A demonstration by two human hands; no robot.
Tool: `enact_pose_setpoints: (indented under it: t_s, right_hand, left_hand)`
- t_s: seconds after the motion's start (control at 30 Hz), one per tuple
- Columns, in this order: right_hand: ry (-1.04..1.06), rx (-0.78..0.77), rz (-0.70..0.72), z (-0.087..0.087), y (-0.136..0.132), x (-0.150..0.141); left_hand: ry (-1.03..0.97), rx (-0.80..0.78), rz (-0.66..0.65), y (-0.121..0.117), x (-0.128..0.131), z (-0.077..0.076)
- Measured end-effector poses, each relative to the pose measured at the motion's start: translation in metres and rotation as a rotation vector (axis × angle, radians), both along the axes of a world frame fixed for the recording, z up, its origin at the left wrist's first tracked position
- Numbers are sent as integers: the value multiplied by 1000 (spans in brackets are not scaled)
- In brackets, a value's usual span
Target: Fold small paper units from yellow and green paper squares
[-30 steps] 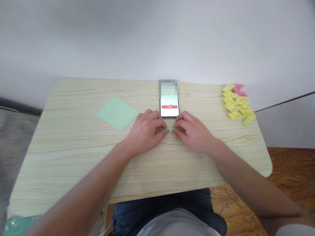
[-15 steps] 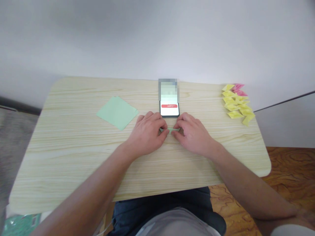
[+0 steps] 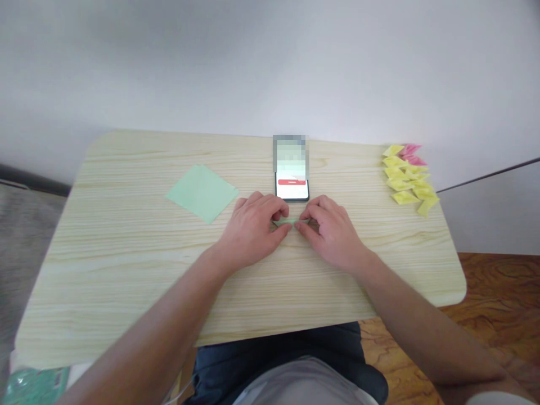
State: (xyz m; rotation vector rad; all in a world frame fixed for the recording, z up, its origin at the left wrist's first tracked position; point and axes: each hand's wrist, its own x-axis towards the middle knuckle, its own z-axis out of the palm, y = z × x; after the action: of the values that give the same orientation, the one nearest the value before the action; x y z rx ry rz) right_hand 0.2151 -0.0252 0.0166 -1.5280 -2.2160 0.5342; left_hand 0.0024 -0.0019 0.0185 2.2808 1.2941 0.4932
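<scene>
My left hand and my right hand meet at the middle of the light wooden table. Both pinch a small folded green paper piece between thumbs and fingertips, low against the tabletop. Most of the piece is hidden under my fingers. A phone with a lit screen lies just beyond my hands. A stack of green paper squares rests to the left of my left hand.
Several folded yellow paper pieces and a few pink ones lie at the table's far right corner. A white wall rises behind the table. Wooden floor shows at the right, and a green bag at the bottom left.
My hands stay together on the green piece. The fingers have shifted slightly, with the right hand drawn a touch nearer to me.
</scene>
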Motion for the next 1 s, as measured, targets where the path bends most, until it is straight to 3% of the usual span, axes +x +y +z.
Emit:
enact_pose_setpoints:
  t_s: [0.33, 1.0]
  right_hand:
    - [33, 4, -45, 3, 0, -3]
    - [64, 72, -33, -8, -13, 2]
  left_hand:
    - [-16, -14, 16, 1, 0, -1]
    - [-9, 16, 28, 0, 2, -2]
